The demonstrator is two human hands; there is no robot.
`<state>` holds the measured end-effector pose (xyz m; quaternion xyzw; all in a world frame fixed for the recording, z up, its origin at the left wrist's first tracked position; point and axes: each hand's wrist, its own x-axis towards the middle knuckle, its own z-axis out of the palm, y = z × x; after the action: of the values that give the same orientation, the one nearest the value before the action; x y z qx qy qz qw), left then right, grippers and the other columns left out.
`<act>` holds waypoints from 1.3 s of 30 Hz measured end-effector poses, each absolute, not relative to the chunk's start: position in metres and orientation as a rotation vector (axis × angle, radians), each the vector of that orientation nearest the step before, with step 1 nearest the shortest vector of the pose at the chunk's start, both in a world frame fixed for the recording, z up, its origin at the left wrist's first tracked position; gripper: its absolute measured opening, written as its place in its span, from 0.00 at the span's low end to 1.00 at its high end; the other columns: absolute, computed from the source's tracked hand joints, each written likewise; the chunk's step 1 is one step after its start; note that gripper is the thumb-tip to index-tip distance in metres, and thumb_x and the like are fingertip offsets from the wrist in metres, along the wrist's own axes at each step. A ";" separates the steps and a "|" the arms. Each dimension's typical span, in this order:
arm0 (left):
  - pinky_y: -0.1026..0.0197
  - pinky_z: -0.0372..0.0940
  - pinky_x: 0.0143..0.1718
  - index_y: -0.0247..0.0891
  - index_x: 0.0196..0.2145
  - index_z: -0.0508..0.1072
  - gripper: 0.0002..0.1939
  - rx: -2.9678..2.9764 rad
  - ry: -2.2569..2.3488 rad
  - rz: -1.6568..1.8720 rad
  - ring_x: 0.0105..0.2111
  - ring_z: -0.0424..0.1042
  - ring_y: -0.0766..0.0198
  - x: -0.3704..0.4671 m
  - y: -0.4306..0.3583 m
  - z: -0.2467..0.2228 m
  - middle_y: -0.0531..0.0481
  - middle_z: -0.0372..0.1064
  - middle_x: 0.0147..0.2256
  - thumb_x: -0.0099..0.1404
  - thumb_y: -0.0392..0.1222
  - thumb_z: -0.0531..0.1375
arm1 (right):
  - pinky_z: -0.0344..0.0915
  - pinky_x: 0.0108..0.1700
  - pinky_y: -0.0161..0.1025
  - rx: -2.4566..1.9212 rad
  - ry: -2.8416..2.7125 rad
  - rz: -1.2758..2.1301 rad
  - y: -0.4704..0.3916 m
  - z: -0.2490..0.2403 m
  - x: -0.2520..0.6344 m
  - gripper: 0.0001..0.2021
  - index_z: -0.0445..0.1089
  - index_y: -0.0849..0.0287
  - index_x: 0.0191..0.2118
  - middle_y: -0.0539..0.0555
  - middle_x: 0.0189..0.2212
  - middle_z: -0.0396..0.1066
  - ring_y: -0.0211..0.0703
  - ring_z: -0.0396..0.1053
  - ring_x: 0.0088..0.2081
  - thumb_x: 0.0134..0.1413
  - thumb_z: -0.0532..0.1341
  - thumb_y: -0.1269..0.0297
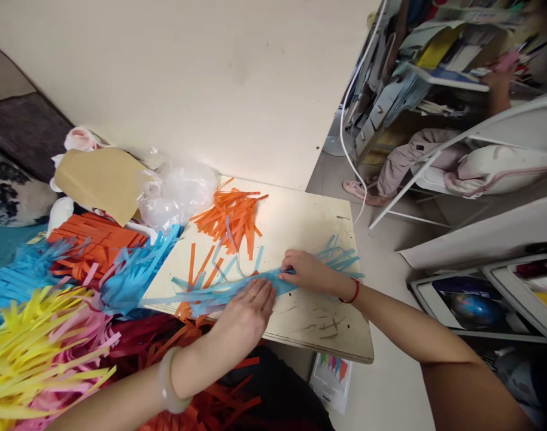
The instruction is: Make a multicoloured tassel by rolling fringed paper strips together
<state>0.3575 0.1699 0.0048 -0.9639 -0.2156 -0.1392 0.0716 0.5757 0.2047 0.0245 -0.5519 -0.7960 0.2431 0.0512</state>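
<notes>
A blue tissue-paper tassel (222, 292) lies stretched across a pale wooden board (304, 218), its cut fringes spread at both ends. My left hand (249, 311) rests flat on the paper, fingers extended and close together; it wears a ring and a pale bangle. Just right of it, my right hand (307, 272) has its fingers curled in on the middle of the tassel, pinching the paper. Behind the hands, an orange paper tassel (231, 215) lies on the board. A thin pale string (237, 257) runs between the two tassels.
Yellow fringe (22, 347) and orange paper (96, 239) pile up at left beside crumpled clear plastic (179, 191). A printed packet (331, 380) lies below the board. At right, a person (399, 167) sits near a white folding chair (435, 157). A white cable (344, 114) hangs down.
</notes>
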 end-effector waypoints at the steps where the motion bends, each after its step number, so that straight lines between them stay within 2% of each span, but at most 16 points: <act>1: 0.51 0.65 0.54 0.24 0.49 0.70 0.17 -2.876 -0.629 -0.399 0.51 0.71 0.52 0.364 0.166 -0.006 0.33 0.72 0.49 0.65 0.29 0.50 | 0.58 0.35 0.32 -1.687 -2.439 0.726 0.205 0.025 0.575 0.07 0.72 0.63 0.27 0.52 0.29 0.67 0.36 0.64 0.31 0.54 0.64 0.67; 4: 0.49 0.66 0.52 0.21 0.50 0.69 0.20 -2.784 -0.682 -0.313 0.51 0.71 0.49 0.370 0.160 -0.026 0.29 0.70 0.50 0.63 0.27 0.49 | 0.57 0.34 0.32 -1.697 -2.490 0.660 0.207 0.023 0.574 0.09 0.73 0.63 0.27 0.53 0.29 0.69 0.36 0.64 0.31 0.56 0.62 0.65; 10: 0.48 0.68 0.51 0.22 0.50 0.70 0.22 -2.642 -0.771 -0.186 0.50 0.72 0.49 0.368 0.155 -0.025 0.28 0.71 0.49 0.60 0.26 0.49 | 0.56 0.36 0.34 -1.643 -2.550 0.509 0.214 0.009 0.575 0.11 0.73 0.63 0.29 0.54 0.29 0.71 0.39 0.66 0.33 0.59 0.59 0.65; 21: 0.43 0.66 0.50 0.17 0.48 0.70 0.19 -2.720 -0.843 -0.220 0.49 0.72 0.43 0.378 0.156 -0.032 0.21 0.70 0.47 0.60 0.24 0.52 | 0.57 0.36 0.34 -1.697 -2.611 0.483 0.213 0.018 0.571 0.10 0.72 0.63 0.28 0.55 0.29 0.71 0.39 0.66 0.33 0.58 0.59 0.66; 25: 0.43 0.68 0.48 0.18 0.43 0.71 0.15 -2.689 -0.874 -0.196 0.42 0.75 0.47 0.388 0.160 -0.026 0.26 0.73 0.40 0.60 0.23 0.52 | 0.60 0.38 0.38 -1.764 -2.592 0.191 0.198 0.030 0.573 0.08 0.71 0.63 0.36 0.58 0.35 0.72 0.44 0.67 0.36 0.57 0.61 0.63; 27: 0.44 0.68 0.48 0.20 0.39 0.72 0.12 -2.691 -0.901 -0.196 0.39 0.76 0.50 0.392 0.162 -0.022 0.31 0.73 0.35 0.60 0.23 0.52 | 0.60 0.46 0.44 -1.598 -2.633 0.022 0.185 0.030 0.574 0.11 0.70 0.62 0.40 0.59 0.40 0.71 0.48 0.66 0.42 0.55 0.63 0.60; 29: 0.45 0.68 0.45 0.23 0.35 0.71 0.10 -2.725 -0.906 -0.197 0.35 0.75 0.52 0.394 0.165 -0.019 0.35 0.72 0.31 0.60 0.22 0.51 | 0.55 0.55 0.49 -1.363 -2.703 -0.035 0.171 0.023 0.573 0.13 0.69 0.61 0.44 0.58 0.43 0.71 0.49 0.64 0.46 0.55 0.62 0.60; 31: 0.48 0.69 0.41 0.27 0.32 0.70 0.11 -2.763 -0.892 -0.196 0.31 0.73 0.55 0.393 0.168 -0.016 0.40 0.70 0.28 0.60 0.22 0.50 | 0.53 0.57 0.50 -1.250 -2.726 -0.089 0.163 0.009 0.570 0.10 0.68 0.62 0.45 0.57 0.43 0.71 0.47 0.64 0.46 0.59 0.58 0.64; 33: 0.52 0.69 0.38 0.31 0.29 0.69 0.12 -2.781 -0.877 -0.203 0.28 0.72 0.57 0.391 0.173 -0.012 0.44 0.68 0.26 0.60 0.21 0.50 | 0.54 0.56 0.50 -1.245 -2.722 -0.193 0.161 -0.003 0.567 0.09 0.69 0.63 0.42 0.57 0.40 0.72 0.46 0.64 0.44 0.62 0.53 0.70; 36: 0.54 0.68 0.36 0.32 0.30 0.69 0.12 -2.763 -0.874 -0.227 0.28 0.71 0.58 0.383 0.179 0.000 0.45 0.69 0.26 0.60 0.21 0.49 | 0.54 0.55 0.50 -1.256 -2.696 -0.321 0.165 -0.005 0.568 0.11 0.70 0.63 0.38 0.57 0.35 0.72 0.46 0.65 0.41 0.64 0.50 0.73; 39: 0.53 0.67 0.37 0.29 0.38 0.71 0.13 -2.698 -0.924 -0.279 0.33 0.72 0.53 0.362 0.187 0.020 0.40 0.71 0.31 0.61 0.24 0.49 | 0.53 0.54 0.49 -1.283 -2.606 -0.437 0.168 0.011 0.576 0.11 0.71 0.63 0.38 0.57 0.36 0.72 0.46 0.64 0.42 0.63 0.50 0.74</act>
<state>0.3618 0.1873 0.0201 -0.9326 -0.3193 -0.0966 0.1379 0.5757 0.1678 0.0112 -0.4346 -0.8825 -0.1480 0.1021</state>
